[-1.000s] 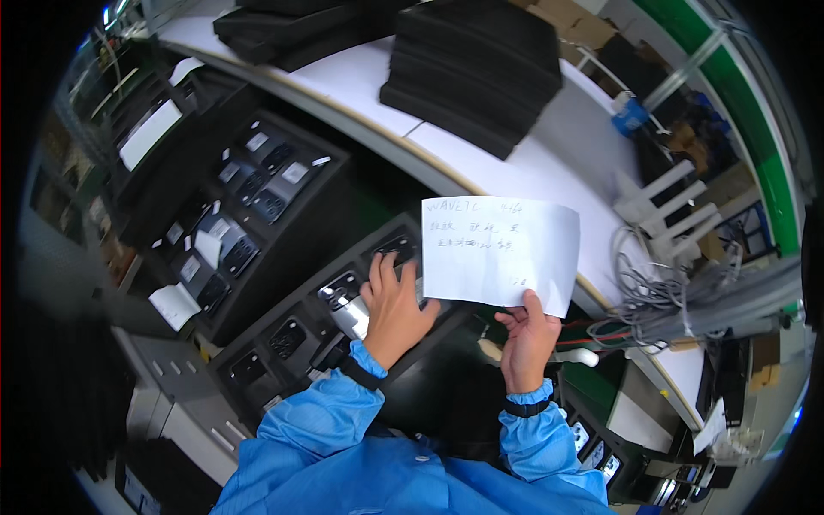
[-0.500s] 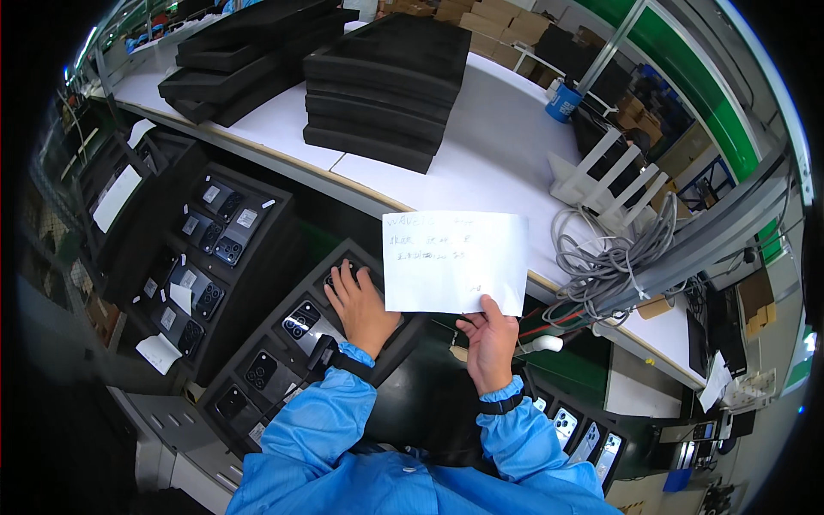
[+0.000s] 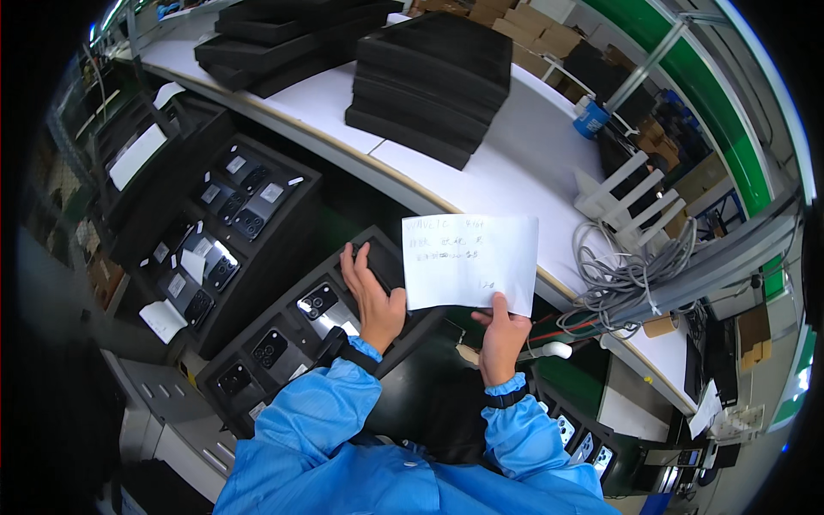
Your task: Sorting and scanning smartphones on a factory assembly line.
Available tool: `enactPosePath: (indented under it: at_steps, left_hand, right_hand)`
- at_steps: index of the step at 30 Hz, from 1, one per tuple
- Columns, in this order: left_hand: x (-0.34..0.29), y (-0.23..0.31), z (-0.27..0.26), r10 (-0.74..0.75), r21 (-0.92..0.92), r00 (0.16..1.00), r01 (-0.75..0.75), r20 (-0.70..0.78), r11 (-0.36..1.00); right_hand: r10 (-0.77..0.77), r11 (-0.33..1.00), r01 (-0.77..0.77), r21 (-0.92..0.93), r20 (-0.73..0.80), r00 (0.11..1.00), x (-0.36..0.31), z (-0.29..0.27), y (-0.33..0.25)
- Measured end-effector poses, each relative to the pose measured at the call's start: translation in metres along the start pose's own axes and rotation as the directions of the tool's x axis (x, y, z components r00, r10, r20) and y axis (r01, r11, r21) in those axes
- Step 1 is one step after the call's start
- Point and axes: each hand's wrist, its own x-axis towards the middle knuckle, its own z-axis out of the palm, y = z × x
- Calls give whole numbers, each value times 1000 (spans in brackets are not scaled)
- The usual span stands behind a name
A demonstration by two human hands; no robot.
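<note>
My right hand [image 3: 501,343] pinches the lower edge of a white sheet of paper [image 3: 468,262] with handwriting on it, held up in front of me. My left hand [image 3: 375,302] lies at the far end of a black foam tray [image 3: 283,300], left of the paper. Its fingers are stretched out and its thumb stands apart; whether a phone lies under the fingers I cannot tell. Nearer in that tray sit several dark smartphones [image 3: 269,348], camera side up, in cut-out slots. One phone [image 3: 319,302] beside my left hand catches a bright reflection.
More foam trays with phones and paper slips [image 3: 163,319] stand at the left. Stacked black trays [image 3: 429,86] rest on the white table [image 3: 300,112]. A white router [image 3: 631,193] and coiled grey cables [image 3: 622,266] lie right. Another phone tray [image 3: 584,446] sits lower right.
The view has shifted, so the table and trays appear further right. My left hand's fingers have drawn closer together. The paper stays in my right hand, with more of its lower edge uncovered.
</note>
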Motion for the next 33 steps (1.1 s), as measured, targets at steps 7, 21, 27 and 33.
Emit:
enactPosePath:
  at_steps: [7, 21, 27, 33]
  left_hand:
    - [-1, 1, 0, -31, 2, 1000, 31, -2, 1000]
    - [2, 6, 5, -8, 41, 1000, 8, 9, 999]
    - [23, 13, -52, 9, 101, 997, -1, -75, 995]
    - [48, -20, -176, -151, 565, 966, 7, 208, 825]
  right_hand:
    - [-113, 937, 156, -312, 151, 982, 22, 22, -2]
    - [152, 800, 54, -598, 290, 945, 60, 40, 36]
    - [39, 699, 253, -669, 389, 920, 32, 38, 26]
    - [-124, 967, 200, -158, 396, 910, 14, 54, -86]
